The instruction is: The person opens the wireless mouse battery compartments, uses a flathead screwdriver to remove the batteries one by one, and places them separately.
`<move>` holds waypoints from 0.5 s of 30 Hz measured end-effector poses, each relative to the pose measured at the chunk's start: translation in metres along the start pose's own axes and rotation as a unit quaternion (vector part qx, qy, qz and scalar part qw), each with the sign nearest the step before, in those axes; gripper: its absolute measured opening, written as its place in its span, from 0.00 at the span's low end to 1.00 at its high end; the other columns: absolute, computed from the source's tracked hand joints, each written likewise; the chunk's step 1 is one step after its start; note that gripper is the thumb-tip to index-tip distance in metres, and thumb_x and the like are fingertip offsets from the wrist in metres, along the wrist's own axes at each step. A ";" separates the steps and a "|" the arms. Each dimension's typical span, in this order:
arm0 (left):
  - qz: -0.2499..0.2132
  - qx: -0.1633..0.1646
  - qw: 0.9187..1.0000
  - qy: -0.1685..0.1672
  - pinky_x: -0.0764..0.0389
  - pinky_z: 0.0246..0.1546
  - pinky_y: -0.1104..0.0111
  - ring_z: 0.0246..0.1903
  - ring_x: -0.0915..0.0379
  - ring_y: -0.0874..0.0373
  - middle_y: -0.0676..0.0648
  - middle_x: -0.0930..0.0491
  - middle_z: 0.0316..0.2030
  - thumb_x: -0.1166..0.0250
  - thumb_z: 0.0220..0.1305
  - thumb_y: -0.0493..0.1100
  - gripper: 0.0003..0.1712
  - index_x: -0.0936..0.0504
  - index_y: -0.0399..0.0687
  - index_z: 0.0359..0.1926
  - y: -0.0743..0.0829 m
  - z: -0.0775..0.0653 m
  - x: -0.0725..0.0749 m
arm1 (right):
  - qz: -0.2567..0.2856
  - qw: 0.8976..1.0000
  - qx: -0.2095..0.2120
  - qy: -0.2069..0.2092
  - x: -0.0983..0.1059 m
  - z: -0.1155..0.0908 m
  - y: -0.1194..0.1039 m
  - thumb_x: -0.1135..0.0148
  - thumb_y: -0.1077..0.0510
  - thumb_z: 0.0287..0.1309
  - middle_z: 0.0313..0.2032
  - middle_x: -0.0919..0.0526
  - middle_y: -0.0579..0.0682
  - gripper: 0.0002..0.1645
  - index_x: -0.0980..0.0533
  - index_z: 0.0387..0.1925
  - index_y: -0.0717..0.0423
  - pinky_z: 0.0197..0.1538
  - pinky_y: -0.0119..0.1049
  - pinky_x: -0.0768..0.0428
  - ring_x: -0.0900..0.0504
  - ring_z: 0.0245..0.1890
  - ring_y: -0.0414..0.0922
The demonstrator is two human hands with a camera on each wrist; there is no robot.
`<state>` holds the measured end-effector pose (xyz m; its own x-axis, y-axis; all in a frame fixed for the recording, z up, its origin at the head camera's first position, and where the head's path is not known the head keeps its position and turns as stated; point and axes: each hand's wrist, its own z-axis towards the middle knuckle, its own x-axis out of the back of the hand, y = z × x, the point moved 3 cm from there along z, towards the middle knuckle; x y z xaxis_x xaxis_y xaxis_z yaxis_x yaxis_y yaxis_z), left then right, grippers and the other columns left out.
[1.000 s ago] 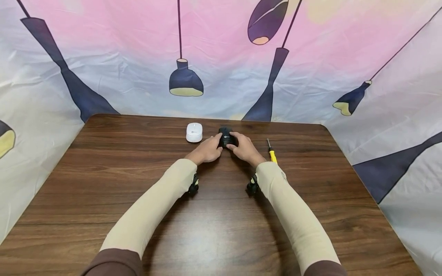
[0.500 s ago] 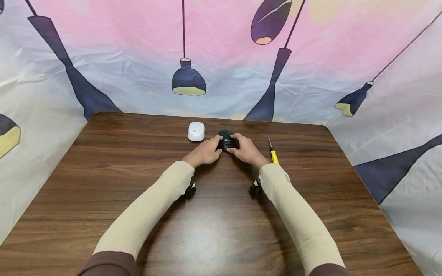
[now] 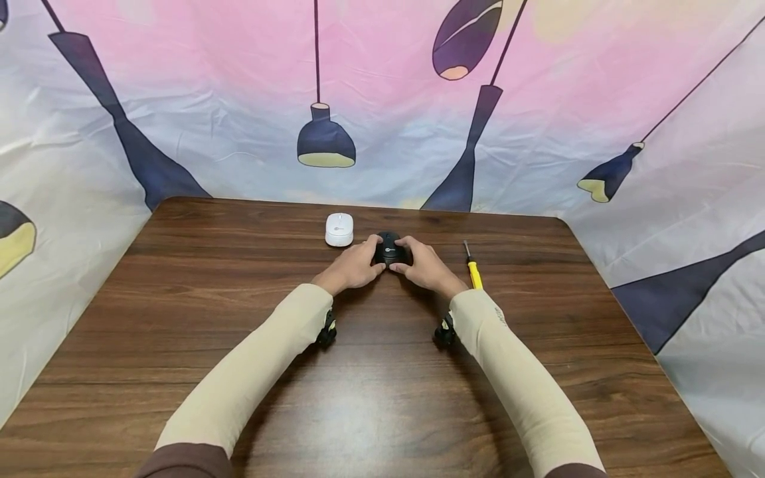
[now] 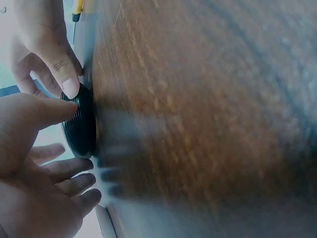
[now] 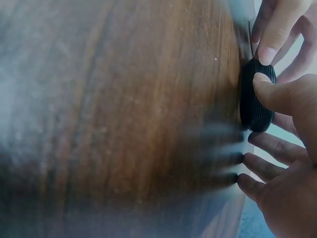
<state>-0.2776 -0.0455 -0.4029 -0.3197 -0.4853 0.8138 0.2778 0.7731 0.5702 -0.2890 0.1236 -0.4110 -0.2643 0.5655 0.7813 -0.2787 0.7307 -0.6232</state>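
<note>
A black computer mouse (image 3: 390, 249) with a small pale logo lies near the far side of the table. My left hand (image 3: 355, 264) pinches its left side, and my right hand (image 3: 427, 267) its right side, thumbs at the near end. In the left wrist view, both thumbs press on the ribbed near end of the mouse (image 4: 79, 126). From the right wrist, the mouse (image 5: 256, 106) shows low over the wood, with the lower fingers of the right hand (image 5: 290, 173) spread down to the tabletop.
To the left of the hands stands a white mouse (image 3: 339, 230). A screwdriver with a yellow handle (image 3: 475, 275) lies to the right, partly behind the right forearm. The brown wooden table (image 3: 179, 299) ends at a patterned cloth backdrop (image 3: 251, 133).
The black mouse and both hands have shifted a little toward me over the second. The white mouse and screwdriver stay in place, and the head view has tilted slightly.
</note>
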 end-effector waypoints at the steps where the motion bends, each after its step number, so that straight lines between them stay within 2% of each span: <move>1: 0.004 0.000 1.000 -0.001 0.33 0.70 0.48 0.71 0.40 0.41 0.34 0.36 0.72 0.42 0.77 0.46 0.36 0.46 0.41 0.77 0.000 0.000 0.000 | 0.000 1.000 0.003 0.000 0.000 0.000 0.000 0.35 0.54 0.68 0.69 0.30 0.59 0.34 0.34 0.71 0.58 0.71 0.50 0.30 0.32 0.70 0.55; 5: 0.027 -0.005 1.000 -0.006 0.38 0.73 0.47 0.74 0.47 0.39 0.34 0.39 0.73 0.41 0.76 0.47 0.39 0.47 0.40 0.79 -0.001 -0.001 -0.001 | -0.001 1.000 0.015 -0.001 -0.002 -0.002 -0.002 0.34 0.54 0.68 0.68 0.29 0.59 0.34 0.34 0.70 0.59 0.71 0.50 0.30 0.32 0.69 0.55; 15: 0.038 -0.002 0.999 -0.002 0.34 0.70 0.47 0.71 0.41 0.39 0.33 0.36 0.72 0.39 0.74 0.49 0.38 0.41 0.41 0.77 -0.001 -0.007 0.001 | -0.010 1.000 0.021 -0.002 -0.002 -0.007 -0.005 0.26 0.53 0.60 0.64 0.25 0.61 0.40 0.33 0.68 0.59 0.69 0.51 0.28 0.29 0.67 0.55</move>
<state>-0.2713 -0.0496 -0.4019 -0.3005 -0.4233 0.8547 0.3060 0.8059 0.5068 -0.2808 0.1215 -0.4095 -0.2622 0.5492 0.7934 -0.3215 0.7255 -0.6085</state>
